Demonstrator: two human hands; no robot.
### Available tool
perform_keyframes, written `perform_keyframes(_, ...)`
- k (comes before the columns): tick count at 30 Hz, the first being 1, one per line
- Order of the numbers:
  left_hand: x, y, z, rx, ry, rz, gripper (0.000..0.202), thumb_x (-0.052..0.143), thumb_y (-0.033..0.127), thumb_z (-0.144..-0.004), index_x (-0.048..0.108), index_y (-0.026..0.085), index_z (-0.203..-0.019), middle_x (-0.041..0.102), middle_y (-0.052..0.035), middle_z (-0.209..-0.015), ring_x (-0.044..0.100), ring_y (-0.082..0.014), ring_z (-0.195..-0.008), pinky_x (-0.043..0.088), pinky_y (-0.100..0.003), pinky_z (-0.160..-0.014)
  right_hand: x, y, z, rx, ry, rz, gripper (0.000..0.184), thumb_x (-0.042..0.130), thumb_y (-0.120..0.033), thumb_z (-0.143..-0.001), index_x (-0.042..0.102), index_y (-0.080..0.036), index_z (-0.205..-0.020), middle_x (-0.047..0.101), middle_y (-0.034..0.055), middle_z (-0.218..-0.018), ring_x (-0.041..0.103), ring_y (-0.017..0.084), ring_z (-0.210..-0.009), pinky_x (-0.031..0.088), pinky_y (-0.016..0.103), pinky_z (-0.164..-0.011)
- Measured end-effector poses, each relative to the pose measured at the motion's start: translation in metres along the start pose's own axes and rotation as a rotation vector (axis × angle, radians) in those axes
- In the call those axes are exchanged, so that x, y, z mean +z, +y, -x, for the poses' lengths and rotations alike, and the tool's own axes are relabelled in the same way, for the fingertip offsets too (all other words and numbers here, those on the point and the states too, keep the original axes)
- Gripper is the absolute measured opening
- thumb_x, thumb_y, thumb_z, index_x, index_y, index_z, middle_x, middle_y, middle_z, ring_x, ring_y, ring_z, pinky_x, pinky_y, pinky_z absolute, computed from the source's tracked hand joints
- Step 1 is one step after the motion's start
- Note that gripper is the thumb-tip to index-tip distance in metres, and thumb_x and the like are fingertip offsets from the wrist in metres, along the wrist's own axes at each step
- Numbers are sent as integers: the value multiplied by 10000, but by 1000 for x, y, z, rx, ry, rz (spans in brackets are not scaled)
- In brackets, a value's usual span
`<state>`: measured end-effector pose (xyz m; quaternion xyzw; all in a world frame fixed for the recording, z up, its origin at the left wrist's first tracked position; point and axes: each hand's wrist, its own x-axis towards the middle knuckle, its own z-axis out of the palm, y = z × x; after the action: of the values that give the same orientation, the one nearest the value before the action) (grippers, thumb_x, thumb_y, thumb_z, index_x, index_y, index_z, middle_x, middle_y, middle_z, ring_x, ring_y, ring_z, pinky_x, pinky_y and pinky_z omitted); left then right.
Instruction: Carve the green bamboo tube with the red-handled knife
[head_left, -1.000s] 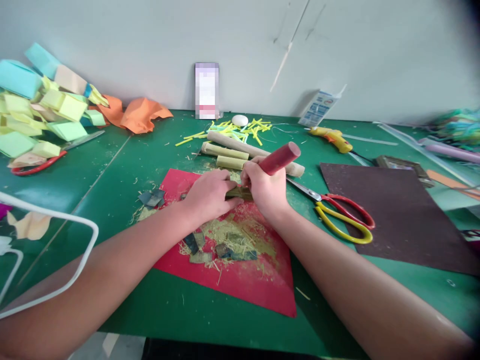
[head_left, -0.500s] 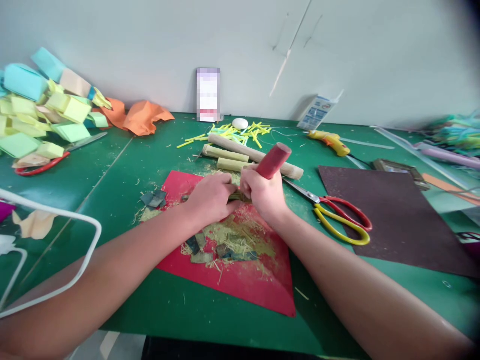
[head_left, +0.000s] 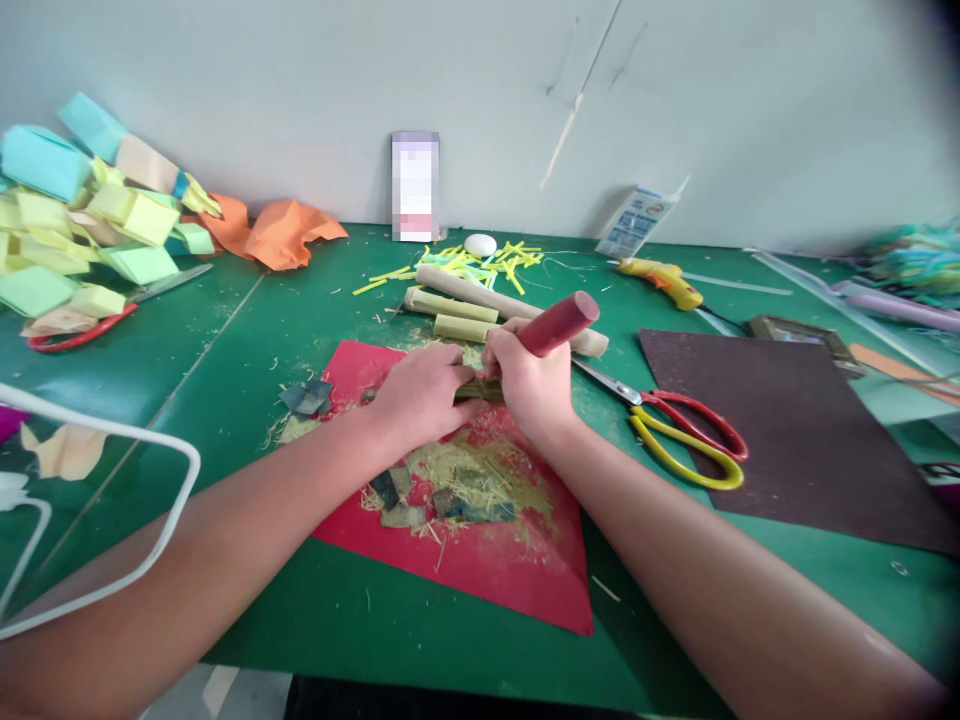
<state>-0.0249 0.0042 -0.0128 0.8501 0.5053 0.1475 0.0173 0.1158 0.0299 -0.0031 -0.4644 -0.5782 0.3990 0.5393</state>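
Observation:
My left hand (head_left: pixel 420 392) is closed on a short greenish-brown bamboo-like stick (head_left: pixel 481 390), pressing it down over the red sheet (head_left: pixel 547 575). My right hand (head_left: pixel 538 385) grips a tool with a thick red handle (head_left: pixel 561 324), which leans up and to the right. The tool's lower end meets the stick, but my fingers hide its shape. Pale shavings and dust (head_left: pixel 480 470) cover the sheet, with several dark flat scraps (head_left: pixel 480 510) among them. Just beyond my hands lie two short bamboo pieces (head_left: pixel 461 328) and a longer pale rod (head_left: pixel 480 290).
Scissors with red and yellow handles (head_left: pixel 686 440) lie right of my right hand, partly over a dark brown sheet (head_left: pixel 780 430). A yellow glue gun (head_left: pixel 664 283) is farther back. Folded paper pieces (head_left: pixel 90 220) heap up at the left, and a white bent frame (head_left: pixel 180 440) stands nearer.
The red handle has tipped farther to the right as my right hand turned slightly. My left hand and the stick have stayed nearly still.

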Motion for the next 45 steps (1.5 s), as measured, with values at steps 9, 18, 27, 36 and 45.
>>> perform_keyframes(9, 2, 2, 4, 29, 24, 35, 263, 600, 375, -861, 734, 169, -954, 628, -82, -849, 593, -244, -877, 472, -375, -766, 5, -10, 0, 57, -71, -64, 191, 498, -164, -619, 372, -234, -493, 385, -57, -421, 342, 81, -421, 278, 243, -401)
perform_keyframes(18, 2, 2, 3, 16, 25, -11, 289, 603, 408, -859, 738, 160, -922, 612, -77, -838, 590, -239, -844, 464, -372, -732, -1, -12, 1, 73, -52, -152, 241, 485, -132, -628, 416, -206, -409, 422, -38, -375, 367, 72, -374, 279, 225, -383)
perform_keyframes(27, -2, 3, 3, 3, -2, -9, 267, 612, 395, -850, 735, 166, -910, 600, -76, -853, 585, -239, -853, 467, -368, -738, -1, -6, 2, 58, -7, -82, 215, 520, -153, -679, 471, -196, -474, 483, -35, -424, 400, 75, -405, 308, 219, -396)
perform_keyframes(36, 0, 2, 3, 17, 1, 21, 279, 605, 410, -862, 730, 167, -918, 606, -73, -855, 586, -238, -876, 465, -366, -756, 0, -1, 4, 1, -59, -18, 225, 507, -144, -658, 374, -226, -496, 413, -48, -459, 365, 81, -457, 324, 245, -434)
perform_keyframes(45, 4, -1, 4, 47, 99, 31, 248, 642, 388, -836, 735, 169, -908, 607, -69, -855, 574, -215, -828, 457, -347, -718, -2, -4, 4, 1, 35, -247, 246, 489, -140, -689, 418, -209, -464, 436, -42, -417, 389, 71, -403, 272, 224, -395)
